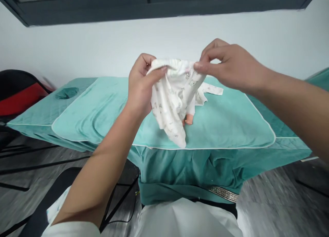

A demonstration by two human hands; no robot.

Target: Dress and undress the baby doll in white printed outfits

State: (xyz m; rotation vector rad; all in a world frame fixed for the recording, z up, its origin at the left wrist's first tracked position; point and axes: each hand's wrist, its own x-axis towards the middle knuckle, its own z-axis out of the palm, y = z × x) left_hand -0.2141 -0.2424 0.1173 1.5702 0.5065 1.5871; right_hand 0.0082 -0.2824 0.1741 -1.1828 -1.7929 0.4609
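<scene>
White baby pants (171, 96) with a small print hang in the air in front of me, held by their upper edge. My left hand (142, 79) is closed on the left end of that edge, its thumb lying over the cloth. At the right end, my right hand (218, 60) pinches the cloth between thumb and fingers. Behind the pants, partly hidden, a doll (189, 119) lies on the mat; its orange-toned feet show below. A white printed baby top (212, 89) is spread at the doll, with one sleeve reaching right.
A light green mat (231, 127) with white piping covers the middle of a green-draped massage bed (33, 110), which has a face hole at its left. A black and red chair (17, 93) stands at left. Behind the bed is a white wall (102, 45) below a dark window frame.
</scene>
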